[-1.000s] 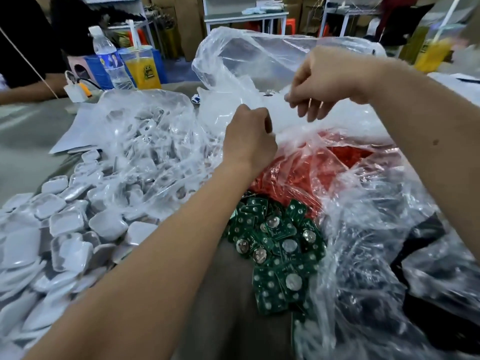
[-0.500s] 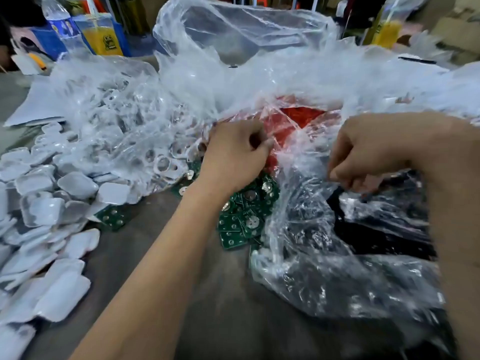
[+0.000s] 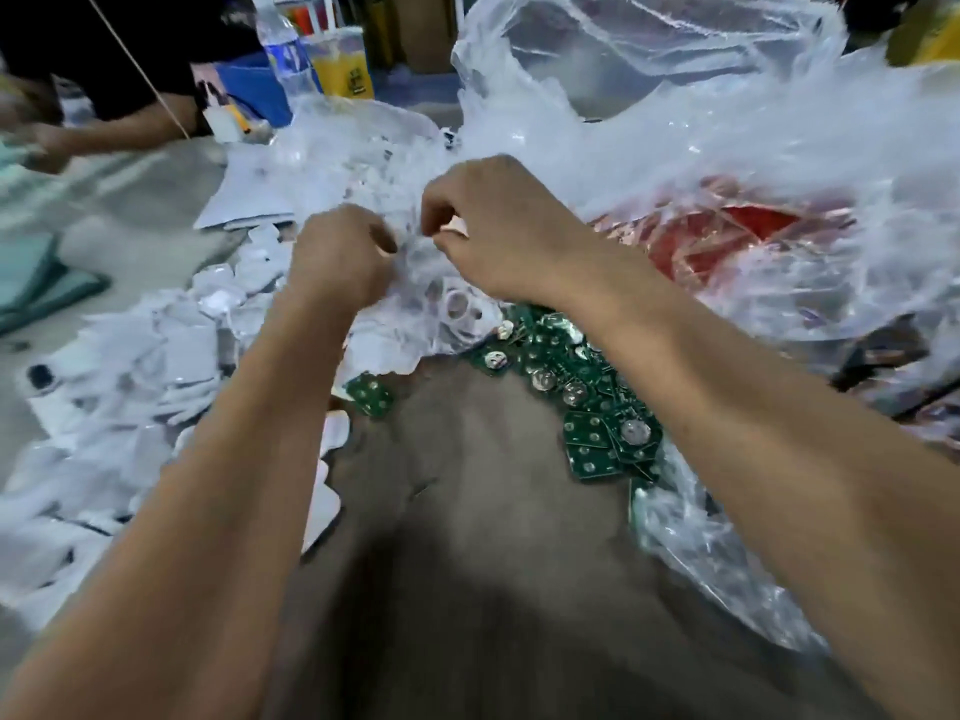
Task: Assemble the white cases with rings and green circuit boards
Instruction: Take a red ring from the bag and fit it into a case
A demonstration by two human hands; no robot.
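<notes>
My left hand (image 3: 340, 262) and my right hand (image 3: 493, 226) are close together above the middle of the table, and both pinch the clear plastic bag (image 3: 415, 252) that holds white ring parts (image 3: 457, 304). A heap of white cases (image 3: 119, 387) lies loose on the left, blurred by motion. Green circuit boards (image 3: 587, 402) with round silver discs lie in a pile under my right forearm, and one lone board (image 3: 370, 394) sits apart to their left.
A large clear bag (image 3: 675, 111) with red contents (image 3: 748, 236) fills the right and back. A water bottle (image 3: 283, 49) and an orange drink cup (image 3: 340, 62) stand at the far edge. Another person's arm (image 3: 119, 122) rests at the back left. Brown table surface (image 3: 467, 511) shows near me.
Both hands moved left from the red bag to the bag of white parts. My right hand let go of the right-hand plastic and came up beside my left hand.
</notes>
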